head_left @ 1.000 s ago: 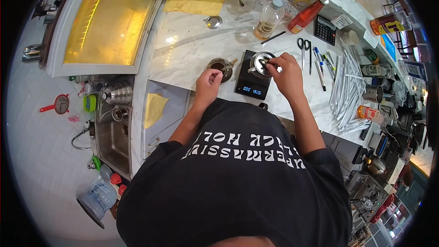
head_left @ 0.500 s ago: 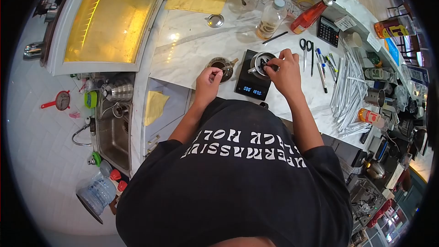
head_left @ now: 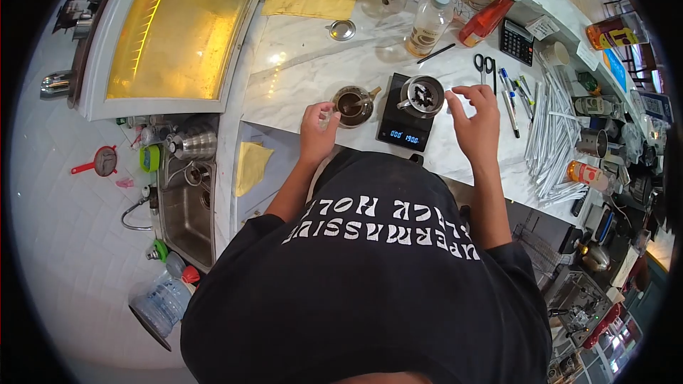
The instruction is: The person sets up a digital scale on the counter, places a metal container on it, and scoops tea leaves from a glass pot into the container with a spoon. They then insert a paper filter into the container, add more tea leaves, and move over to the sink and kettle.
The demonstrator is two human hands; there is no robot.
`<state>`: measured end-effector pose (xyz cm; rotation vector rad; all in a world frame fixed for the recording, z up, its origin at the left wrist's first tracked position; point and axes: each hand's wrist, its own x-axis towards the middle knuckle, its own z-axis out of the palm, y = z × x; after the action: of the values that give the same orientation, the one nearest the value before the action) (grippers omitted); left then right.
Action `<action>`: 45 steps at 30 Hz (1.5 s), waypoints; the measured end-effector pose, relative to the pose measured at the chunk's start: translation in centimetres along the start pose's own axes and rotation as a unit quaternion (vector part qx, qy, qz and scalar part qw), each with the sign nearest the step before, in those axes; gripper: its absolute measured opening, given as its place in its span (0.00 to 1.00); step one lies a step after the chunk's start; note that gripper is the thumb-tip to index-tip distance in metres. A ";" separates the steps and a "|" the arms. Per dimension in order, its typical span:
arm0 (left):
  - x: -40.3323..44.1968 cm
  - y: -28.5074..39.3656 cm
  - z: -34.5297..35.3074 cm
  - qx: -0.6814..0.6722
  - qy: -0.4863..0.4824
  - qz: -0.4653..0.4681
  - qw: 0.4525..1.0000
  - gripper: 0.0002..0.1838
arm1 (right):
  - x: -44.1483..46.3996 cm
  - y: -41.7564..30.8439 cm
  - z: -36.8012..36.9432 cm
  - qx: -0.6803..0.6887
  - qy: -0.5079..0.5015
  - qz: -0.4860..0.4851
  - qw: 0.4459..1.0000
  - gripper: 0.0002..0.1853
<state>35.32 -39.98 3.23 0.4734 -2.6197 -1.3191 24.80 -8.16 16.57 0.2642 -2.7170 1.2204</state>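
Observation:
A round glass teapot (head_left: 353,107) with brown contents stands on the counter, its spout toward the upper right. My left hand (head_left: 319,130) is at the teapot's left side, thumb and fingers curled where its handle would be. Beside the pot, a black digital scale (head_left: 403,130) shows lit digits that look like 190.0. A metal cup (head_left: 422,95) with a handle rests on the scale, and dark loose pieces, probably tea leaves, lie in its bottom. Just right of the cup, my right hand (head_left: 474,117) is open, thumb apart from the fingers, with nothing visible in it.
Behind the scale are a clear bottle (head_left: 429,25), a red bottle (head_left: 489,20), a calculator (head_left: 516,41) and scissors (head_left: 485,65). Several wrapped straws (head_left: 558,142) cover the right side. A small metal lid (head_left: 342,30) lies farther back. The sink (head_left: 186,220) is at left.
My right hand has come out of the metal cup to its right and its fingers have parted. The scale reading changed from about 189.0 to 190.0. The view shifted slightly.

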 end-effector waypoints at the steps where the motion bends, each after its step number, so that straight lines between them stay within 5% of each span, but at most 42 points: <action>1: -0.1 -0.7 -0.2 0.036 0.013 0.030 0.999 0.18 | -0.4 -0.4 -0.2 0.010 0.010 0.005 1.000 0.12; 10: 0.0 -7.0 -0.4 -0.005 -0.131 -0.026 0.991 0.20 | -3.2 -4.8 -0.4 0.201 -0.119 0.159 0.959 0.13; 13: 1.1 -7.8 -0.9 0.028 -0.167 0.026 0.985 0.18 | -4.1 -5.0 1.3 0.213 -0.117 0.167 0.955 0.14; 19: 3.1 -9.6 -0.5 -0.233 -0.265 -0.163 0.921 0.14 | -6.2 -5.7 4.6 0.235 -0.155 0.224 0.933 0.15; 25: 3.4 -9.0 -2.0 -0.397 -0.280 -0.231 0.843 0.12 | -7.9 -4.5 11.1 0.227 -0.198 0.240 0.923 0.19; 29: 3.1 -4.0 -6.2 -0.434 -0.282 -0.173 0.838 0.10 | -8.5 -8.7 13.3 0.272 -0.152 0.210 0.927 0.31; 32: 3.2 -1.4 -8.8 -0.465 -0.290 -0.117 0.828 0.11 | -8.5 -11.8 14.9 0.311 -0.062 0.171 0.933 0.30; 36: 2.9 -0.4 -11.2 -0.432 -0.281 -0.025 0.857 0.13 | -7.6 -14.6 14.9 0.226 0.002 0.033 0.974 0.16; 45: 2.7 2.2 -14.5 -0.361 -0.236 0.073 0.899 0.16 | -6.9 -19.5 13.0 0.112 0.024 -0.077 0.990 0.10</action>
<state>36.59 -50.58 13.69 -0.1806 -2.1350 -2.4082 34.93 -29.98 20.69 0.4551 -2.4677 1.4654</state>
